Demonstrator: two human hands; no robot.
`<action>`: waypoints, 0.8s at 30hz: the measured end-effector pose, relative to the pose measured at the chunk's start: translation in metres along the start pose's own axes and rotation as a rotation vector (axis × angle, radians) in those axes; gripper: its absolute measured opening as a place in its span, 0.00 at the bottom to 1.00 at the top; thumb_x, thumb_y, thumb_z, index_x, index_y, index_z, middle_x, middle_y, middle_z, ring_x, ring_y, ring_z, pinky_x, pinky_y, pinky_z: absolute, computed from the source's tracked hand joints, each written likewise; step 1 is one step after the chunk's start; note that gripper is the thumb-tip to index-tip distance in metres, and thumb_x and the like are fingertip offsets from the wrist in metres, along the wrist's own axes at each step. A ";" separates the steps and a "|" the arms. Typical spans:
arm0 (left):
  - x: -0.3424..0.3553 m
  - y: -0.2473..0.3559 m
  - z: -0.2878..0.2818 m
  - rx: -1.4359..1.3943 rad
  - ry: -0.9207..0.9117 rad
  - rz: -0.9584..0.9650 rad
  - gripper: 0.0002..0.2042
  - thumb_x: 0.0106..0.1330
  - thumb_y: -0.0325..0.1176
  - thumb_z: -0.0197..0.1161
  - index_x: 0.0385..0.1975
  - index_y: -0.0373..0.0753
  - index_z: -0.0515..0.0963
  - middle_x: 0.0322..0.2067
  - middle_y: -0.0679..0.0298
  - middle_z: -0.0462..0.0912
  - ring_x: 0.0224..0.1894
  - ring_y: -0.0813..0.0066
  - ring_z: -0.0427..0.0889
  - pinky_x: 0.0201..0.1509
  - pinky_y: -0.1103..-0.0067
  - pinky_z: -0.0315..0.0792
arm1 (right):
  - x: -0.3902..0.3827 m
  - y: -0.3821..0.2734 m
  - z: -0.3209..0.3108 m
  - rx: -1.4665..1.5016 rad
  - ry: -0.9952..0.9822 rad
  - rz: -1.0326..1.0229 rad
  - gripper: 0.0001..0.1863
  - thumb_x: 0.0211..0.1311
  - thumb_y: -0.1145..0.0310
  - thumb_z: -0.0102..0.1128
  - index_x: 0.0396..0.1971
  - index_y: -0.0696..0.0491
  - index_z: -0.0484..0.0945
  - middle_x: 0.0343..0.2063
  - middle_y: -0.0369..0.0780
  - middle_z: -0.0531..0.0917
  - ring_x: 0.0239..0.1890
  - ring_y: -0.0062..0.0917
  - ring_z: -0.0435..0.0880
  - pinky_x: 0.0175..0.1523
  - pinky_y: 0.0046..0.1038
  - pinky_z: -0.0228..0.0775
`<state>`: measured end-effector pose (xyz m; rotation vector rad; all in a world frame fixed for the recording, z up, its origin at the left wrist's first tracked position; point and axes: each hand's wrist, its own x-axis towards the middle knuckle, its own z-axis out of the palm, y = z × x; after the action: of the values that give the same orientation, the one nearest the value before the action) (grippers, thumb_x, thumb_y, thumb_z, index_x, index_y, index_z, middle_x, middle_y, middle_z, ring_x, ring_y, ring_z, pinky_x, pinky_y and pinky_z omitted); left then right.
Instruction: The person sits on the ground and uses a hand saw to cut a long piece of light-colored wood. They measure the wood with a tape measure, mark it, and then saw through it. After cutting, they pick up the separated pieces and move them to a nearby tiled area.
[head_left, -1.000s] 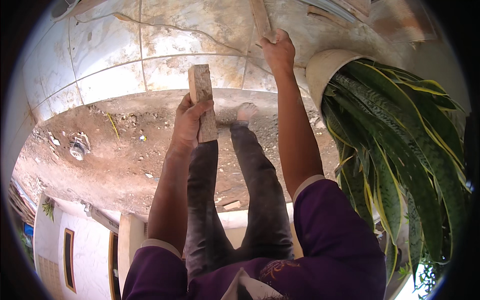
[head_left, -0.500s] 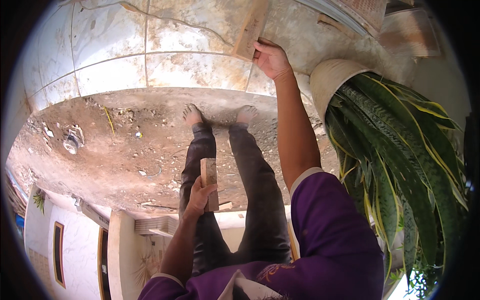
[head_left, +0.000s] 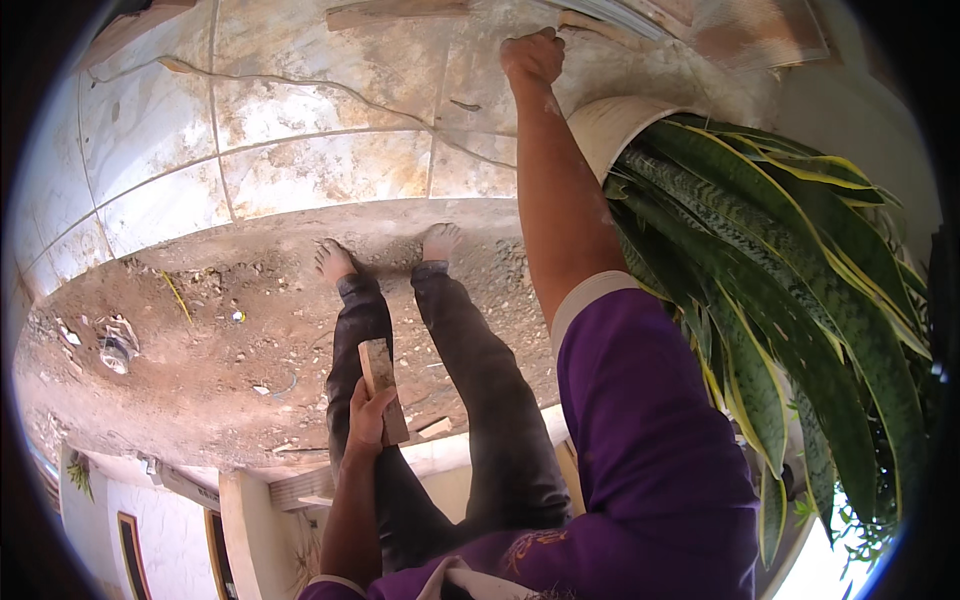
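My left hand (head_left: 368,415) is closed around a short wooden block (head_left: 383,385), held upright in front of my left trouser leg. My right arm stretches far forward over the tiled floor (head_left: 320,165). At its end, my right hand (head_left: 533,57) is curled with knuckles up; whatever it may hold is hidden. Just beyond its fingers lies a narrow wood piece (head_left: 603,29), beside metal strips (head_left: 630,14); contact with the hand cannot be told. To the left, a wooden plank (head_left: 395,12) rests on the tiles.
On the right, a pale pot (head_left: 605,130) with long snake plant leaves (head_left: 770,270) stands close to my right arm. A thin cord (head_left: 330,85) crosses the tiles. My bare feet (head_left: 335,260) are on rubble-strewn dirt (head_left: 240,340) below the tile edge.
My right hand has let go of the plank, which now lies on the tiles farther left, and has reached forward toward the narrow wood piece. My left hand still holds its block, now slightly tilted.
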<state>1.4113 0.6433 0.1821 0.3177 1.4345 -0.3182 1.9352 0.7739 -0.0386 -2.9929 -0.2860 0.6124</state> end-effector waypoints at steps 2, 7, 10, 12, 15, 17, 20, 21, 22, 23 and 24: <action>0.008 0.001 0.001 -0.030 -0.010 0.011 0.15 0.68 0.37 0.60 0.48 0.35 0.74 0.35 0.70 0.76 0.38 0.83 0.74 0.43 0.82 0.69 | 0.052 0.040 -0.001 -0.104 0.092 0.057 0.46 0.60 0.54 0.60 0.71 0.62 0.49 0.67 0.53 0.60 0.70 0.45 0.60 0.66 0.48 0.61; 0.010 0.019 0.009 -0.084 0.050 0.032 0.21 0.77 0.49 0.48 0.49 0.35 0.74 0.35 0.71 0.75 0.37 0.85 0.71 0.43 0.84 0.66 | 0.116 0.068 -0.025 -0.464 0.155 0.025 0.39 0.64 0.51 0.58 0.69 0.57 0.58 0.67 0.48 0.61 0.67 0.44 0.62 0.65 0.49 0.61; 0.012 0.024 0.007 -0.104 0.057 0.020 0.20 0.78 0.48 0.47 0.48 0.35 0.75 0.34 0.72 0.75 0.36 0.87 0.71 0.40 0.86 0.66 | 0.153 0.095 -0.010 -0.538 0.073 -0.059 0.46 0.58 0.41 0.62 0.69 0.55 0.60 0.68 0.47 0.62 0.69 0.45 0.59 0.67 0.50 0.57; 0.014 0.024 0.003 -0.102 0.006 -0.010 0.20 0.78 0.48 0.48 0.49 0.35 0.75 0.34 0.72 0.76 0.35 0.88 0.72 0.40 0.86 0.66 | 0.148 0.099 0.002 -0.592 0.163 -0.133 0.35 0.61 0.46 0.60 0.61 0.55 0.68 0.63 0.46 0.69 0.67 0.42 0.63 0.65 0.49 0.59; 0.015 0.020 0.011 -0.053 -0.029 0.017 0.18 0.74 0.43 0.56 0.50 0.33 0.76 0.32 0.74 0.76 0.33 0.89 0.71 0.38 0.87 0.66 | 0.126 0.094 0.000 -0.472 0.033 -0.138 0.29 0.63 0.49 0.59 0.56 0.54 0.70 0.59 0.47 0.75 0.65 0.39 0.69 0.64 0.49 0.60; 0.016 0.016 0.013 0.003 -0.065 0.035 0.17 0.69 0.37 0.65 0.51 0.32 0.77 0.33 0.73 0.78 0.33 0.87 0.73 0.39 0.86 0.67 | 0.085 0.077 -0.004 -0.436 -0.110 -0.147 0.28 0.63 0.49 0.58 0.55 0.54 0.71 0.56 0.47 0.78 0.61 0.40 0.75 0.63 0.49 0.60; 0.008 0.028 0.019 0.031 -0.105 0.004 0.20 0.65 0.36 0.69 0.52 0.31 0.76 0.34 0.71 0.79 0.34 0.86 0.75 0.40 0.84 0.70 | 0.033 0.056 0.006 -0.425 -0.245 -0.209 0.31 0.63 0.47 0.57 0.58 0.54 0.73 0.58 0.46 0.79 0.57 0.44 0.79 0.60 0.49 0.65; 0.009 0.021 0.016 0.027 -0.096 0.022 0.19 0.63 0.35 0.71 0.50 0.32 0.77 0.34 0.70 0.80 0.36 0.83 0.77 0.44 0.82 0.72 | 0.022 0.058 0.016 -0.319 -0.296 -0.145 0.32 0.63 0.44 0.58 0.57 0.54 0.74 0.55 0.44 0.80 0.56 0.41 0.79 0.60 0.45 0.67; 0.010 0.018 0.012 -0.006 -0.117 0.034 0.18 0.62 0.34 0.71 0.49 0.33 0.76 0.34 0.69 0.80 0.36 0.82 0.78 0.45 0.82 0.73 | 0.013 0.060 0.025 -0.213 -0.348 -0.077 0.33 0.63 0.41 0.58 0.55 0.54 0.76 0.53 0.43 0.82 0.56 0.39 0.80 0.60 0.42 0.69; 0.008 0.017 0.008 -0.045 -0.127 0.041 0.17 0.62 0.33 0.71 0.48 0.33 0.76 0.34 0.69 0.80 0.37 0.82 0.78 0.45 0.81 0.73 | -0.009 0.057 0.026 0.123 -0.457 0.016 0.32 0.64 0.44 0.60 0.56 0.55 0.75 0.53 0.43 0.81 0.55 0.39 0.80 0.60 0.41 0.69; 0.002 0.018 0.003 -0.087 -0.135 0.052 0.17 0.62 0.32 0.71 0.47 0.34 0.76 0.34 0.68 0.80 0.37 0.81 0.79 0.46 0.81 0.73 | -0.040 0.053 0.019 0.461 -0.562 0.108 0.31 0.64 0.46 0.61 0.57 0.56 0.74 0.53 0.43 0.81 0.53 0.39 0.80 0.60 0.41 0.70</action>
<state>1.4212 0.6583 0.1808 0.2578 1.3013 -0.2303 1.9009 0.7149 -0.0468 -2.3583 -0.0019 1.3202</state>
